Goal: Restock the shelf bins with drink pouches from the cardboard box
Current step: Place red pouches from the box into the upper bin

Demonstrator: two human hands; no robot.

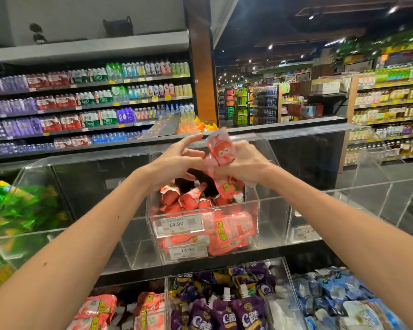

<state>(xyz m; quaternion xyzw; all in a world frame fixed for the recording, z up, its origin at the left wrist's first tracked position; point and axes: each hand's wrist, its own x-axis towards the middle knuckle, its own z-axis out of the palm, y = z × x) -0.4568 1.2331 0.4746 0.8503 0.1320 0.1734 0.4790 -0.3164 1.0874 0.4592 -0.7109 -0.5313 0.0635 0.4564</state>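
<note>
Hands, 2 of them, meet above the middle clear acrylic bin (254, 203). The right hand (244, 164) curls tight round a bunch of glossy pink drink pouches (221, 152), at least 2, cartoon face showing. The left hand (177, 163) spreads its fingers loosely beside the bunch, gripping nothing I can see. More crinkly pink pouches (188, 201) lie heaped in the bin below. 2 white price labels (180, 223) on its front read 14.90. In the lower row sit spouted purple pouches (224, 313) with a big C, and blue pouches (339, 294) alongside.
</note>
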